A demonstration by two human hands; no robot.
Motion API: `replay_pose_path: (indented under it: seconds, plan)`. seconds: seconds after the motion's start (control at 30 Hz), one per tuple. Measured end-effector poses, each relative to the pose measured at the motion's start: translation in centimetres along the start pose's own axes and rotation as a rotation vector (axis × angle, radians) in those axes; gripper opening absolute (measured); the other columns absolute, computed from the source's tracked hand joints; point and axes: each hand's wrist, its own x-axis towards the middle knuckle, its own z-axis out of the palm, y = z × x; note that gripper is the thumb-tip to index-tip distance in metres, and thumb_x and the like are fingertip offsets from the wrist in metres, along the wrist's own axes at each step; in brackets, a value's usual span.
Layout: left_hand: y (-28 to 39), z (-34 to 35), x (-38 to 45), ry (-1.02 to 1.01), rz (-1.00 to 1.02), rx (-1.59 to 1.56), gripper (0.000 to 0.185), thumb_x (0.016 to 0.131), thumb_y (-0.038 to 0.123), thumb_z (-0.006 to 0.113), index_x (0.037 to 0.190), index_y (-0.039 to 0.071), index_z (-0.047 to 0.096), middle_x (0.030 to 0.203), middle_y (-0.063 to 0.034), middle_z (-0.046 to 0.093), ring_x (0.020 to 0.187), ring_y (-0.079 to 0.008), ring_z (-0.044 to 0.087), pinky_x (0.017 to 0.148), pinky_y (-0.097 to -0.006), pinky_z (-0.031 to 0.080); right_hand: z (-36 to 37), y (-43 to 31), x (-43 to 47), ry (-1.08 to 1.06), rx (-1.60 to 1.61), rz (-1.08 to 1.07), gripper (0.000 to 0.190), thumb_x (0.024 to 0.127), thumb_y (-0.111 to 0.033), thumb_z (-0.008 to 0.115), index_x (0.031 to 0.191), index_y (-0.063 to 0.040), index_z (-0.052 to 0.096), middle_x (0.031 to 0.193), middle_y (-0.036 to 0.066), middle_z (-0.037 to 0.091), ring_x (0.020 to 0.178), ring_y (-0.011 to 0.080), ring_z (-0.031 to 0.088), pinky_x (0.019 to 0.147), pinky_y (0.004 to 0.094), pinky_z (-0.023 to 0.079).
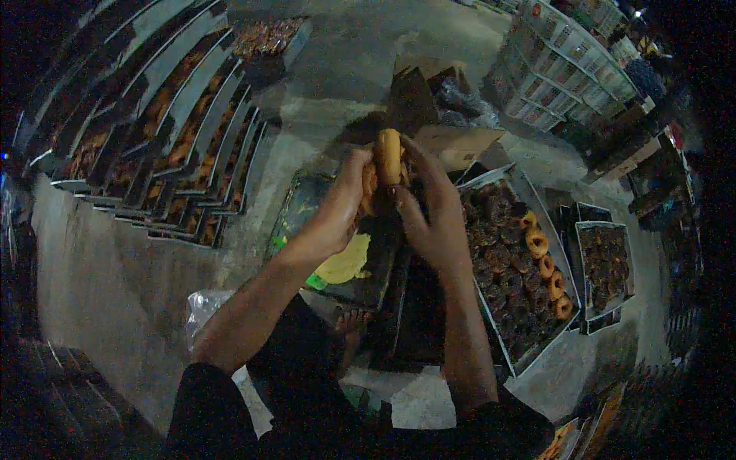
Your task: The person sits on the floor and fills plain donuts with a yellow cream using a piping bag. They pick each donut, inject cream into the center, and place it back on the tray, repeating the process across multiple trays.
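Note:
A pale golden ring doughnut (390,154), seen edge-on, is held up between my two hands. My left hand (344,198) grips it from the left, and a browner doughnut (370,183) shows against those fingers. On the other side my right hand (432,213) has its fingers and thumb around the doughnut's right side. Below the hands lies a dark tray (313,195) with a yellow spread (347,260) and something bright green (315,281) at its edge. To the right, a large tray (499,351) carries rows of dark-topped doughnuts (500,253) and a column of plain ones (546,265).
Stacked trays of browned pieces (190,144) stand at the left. Ahead sit an open cardboard box (460,144) with clear plastic (457,100) and a pale crate stack (566,63). A smaller filled tray (604,264) rests on others at the right. The light is dim.

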Motion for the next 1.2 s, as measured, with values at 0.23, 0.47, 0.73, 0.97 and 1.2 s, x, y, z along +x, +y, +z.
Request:
replay_pose_path:
  seconds: [0.23,0.47,0.73,0.97,1.2]
  plan:
    - [2.4,-2.5,-0.7,0.315,0.007,-0.082,0.047,0.105,0.048,0.044,0.129,0.010,0.058,0.116,-0.0057,0.065,0.107,-0.0169,0.064,0.095,-0.0345,0.050,3.1,7.7,0.8,-0.183,0.283,0.080,0.063,0.087,-0.011,0.077,0.145,-0.005,0.054,0.138,0.010,0.062,0.123,0.0201,0.061,0.106,0.0365,0.048]
    - [7.3,-3.9,-1.6,0.530,0.286,-0.164,0.044,0.103,0.044,0.050,0.124,0.007,0.057,0.114,-0.0078,0.063,0.107,-0.0195,0.062,0.093,-0.0371,0.051,18.5,25.1,-7.6,-0.241,0.015,0.345,0.047,0.082,-0.013,0.079,0.126,-0.004,0.064,0.118,0.018,0.068,0.108,0.0300,0.067,0.098,0.0417,0.053]
    - [6.9,-4.2,-1.5,0.546,0.245,-0.173,0.050,0.101,0.046,0.052,0.132,0.006,0.056,0.116,-0.0082,0.063,0.108,-0.0201,0.062,0.094,-0.0375,0.050,25.1,29.3,-10.3,-0.360,-0.613,0.193,0.032,0.086,-0.018,0.070,0.115,-0.006,0.068,0.105,0.021,0.071,0.105,0.0385,0.067,0.092,0.0510,0.056]
    - [5.5,-4.8,-1.6,0.388,0.138,-0.127,0.049,0.102,0.046,0.052,0.135,0.010,0.056,0.123,-0.0048,0.062,0.115,-0.0178,0.060,0.101,-0.0362,0.046,12.3,22.0,-13.7,-0.140,0.229,0.607,0.052,0.089,-0.021,0.071,0.135,-0.002,0.060,0.134,0.021,0.061,0.117,0.0313,0.065,0.099,0.0432,0.054]
    - [-0.3,-1.8,-1.4,0.022,0.102,0.336,0.066,0.106,0.052,0.045,0.151,0.004,0.043,0.143,-0.0120,0.054,0.135,-0.0225,0.051,0.114,-0.0385,0.038,-0.9,5.4,-8.9,0.314,0.755,0.330,0.060,0.090,-0.019,0.072,0.142,0.003,0.054,0.137,0.014,0.060,0.128,0.0234,0.059,0.106,0.0386,0.050]
